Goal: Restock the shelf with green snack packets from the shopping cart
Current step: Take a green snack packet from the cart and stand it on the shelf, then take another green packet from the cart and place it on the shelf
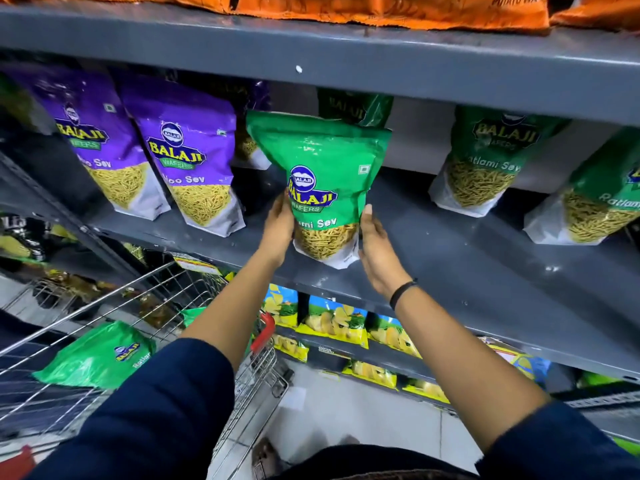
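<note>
A green snack packet (322,178) stands upright near the front edge of the grey middle shelf (467,258). My left hand (278,226) grips its lower left side and my right hand (375,251) presses its lower right side. Behind it stands another green packet (353,107), half hidden. Two more green packets (485,157) (602,202) stand further right on the same shelf. At lower left the wire shopping cart (194,285) holds one green packet (100,355) lying flat.
Two purple snack packets (188,161) stand on the shelf just left of the held one. Orange packets (381,8) fill the shelf above. Yellow chip packets (332,323) line the shelf below. The cart's red handle (263,332) sits under my left forearm.
</note>
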`<state>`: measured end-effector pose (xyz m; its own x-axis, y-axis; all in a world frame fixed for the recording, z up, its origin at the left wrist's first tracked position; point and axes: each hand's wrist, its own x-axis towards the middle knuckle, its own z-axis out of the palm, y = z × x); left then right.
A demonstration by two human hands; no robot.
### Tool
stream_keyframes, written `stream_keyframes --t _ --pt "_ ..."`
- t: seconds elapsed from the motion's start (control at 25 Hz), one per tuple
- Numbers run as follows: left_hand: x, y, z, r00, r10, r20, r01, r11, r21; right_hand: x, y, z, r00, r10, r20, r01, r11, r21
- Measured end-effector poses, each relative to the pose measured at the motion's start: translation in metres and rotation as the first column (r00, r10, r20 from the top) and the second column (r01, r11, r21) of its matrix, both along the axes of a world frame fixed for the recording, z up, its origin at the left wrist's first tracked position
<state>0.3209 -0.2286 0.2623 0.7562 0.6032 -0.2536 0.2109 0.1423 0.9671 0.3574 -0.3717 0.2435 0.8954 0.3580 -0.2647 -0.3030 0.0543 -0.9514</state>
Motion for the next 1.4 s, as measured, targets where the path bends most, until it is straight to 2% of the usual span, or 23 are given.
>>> stream_keyframes --t 0.16,0.24,0.32,0.4,0.44,0.52,0.6,0.64,0.72,0.84,0.96,1.04,1.08,1.16,1.24,1.4 --pt "0.003 -0.003 -0.003 1.000 0.007 0.001 -0.007 0.999 0.040 0.018 0.006 0.002 0.999 -0.017 -0.045 0.018 1.000 0.025" --pt "0.000 -0.001 -0.008 1.000 0.028 0.013 -0.028 0.998 0.057 0.019 0.010 0.001 0.995 -0.100 -0.002 0.100 0.993 0.064" --pt "-0.012 0.011 -0.019 0.996 0.093 0.019 -0.094 0.988 0.126 0.002 0.016 -0.007 0.948 -0.316 0.028 0.315 0.949 0.027" --pt "-0.039 0.027 -0.038 0.970 0.238 0.059 -0.245 0.947 0.207 -0.028 0.018 -0.023 0.823 -0.565 0.054 0.567 0.822 -0.048" --pt "-0.061 0.040 -0.054 0.940 0.333 0.075 -0.341 0.912 0.229 -0.046 0.023 -0.033 0.807 -0.585 0.077 0.590 0.805 -0.065" --pt "-0.110 0.070 -0.090 0.858 0.513 0.019 -0.498 0.823 0.272 -0.079 0.040 -0.048 0.896 -0.439 0.067 0.443 0.893 -0.080" --pt "-0.162 0.102 -0.129 0.788 0.589 -0.182 -0.519 0.793 0.318 -0.102 0.074 -0.062 0.984 -0.160 -0.077 0.152 0.983 -0.106" --pt "-0.181 0.115 -0.148 0.763 0.575 -0.296 -0.480 0.810 0.336 -0.110 0.092 -0.069 0.984 -0.012 -0.176 -0.008 0.993 -0.116" --pt "-0.204 0.143 -0.183 0.735 0.473 -0.486 -0.339 0.877 0.341 -0.117 0.131 -0.087 0.922 0.166 -0.350 -0.237 0.956 -0.170" --pt "-0.205 0.184 -0.226 0.761 0.218 -0.611 -0.094 0.969 0.228 -0.120 0.176 -0.127 0.859 0.187 -0.477 -0.382 0.855 -0.351" --pt "-0.191 0.220 -0.263 0.782 0.033 -0.622 0.075 0.987 0.146 -0.125 0.203 -0.170 0.809 0.155 -0.567 -0.396 0.856 -0.331" --pt "-0.177 0.228 -0.266 0.806 -0.125 -0.578 0.175 0.984 0.032 -0.130 0.212 -0.189 0.811 0.053 -0.583 -0.319 0.875 -0.365" --pt "-0.173 0.228 -0.268 0.824 -0.153 -0.546 0.180 0.984 -0.003 -0.135 0.214 -0.190 0.824 -0.012 -0.566 -0.263 0.877 -0.402" --pt "-0.173 0.224 -0.269 0.846 -0.078 -0.527 0.085 0.996 -0.012 -0.143 0.214 -0.185 0.839 -0.051 -0.541 -0.258 0.839 -0.479" --pt "-0.183 0.216 -0.256 0.855 0.028 -0.518 0.000 0.999 0.054 -0.154 0.212 -0.171 0.860 -0.025 -0.509 -0.255 0.844 -0.472" --pt "-0.205 0.200 -0.171 0.947 0.137 -0.290 -0.075 0.974 0.214 -0.164 0.200 -0.112 0.963 0.092 -0.254 -0.192 0.895 -0.403"
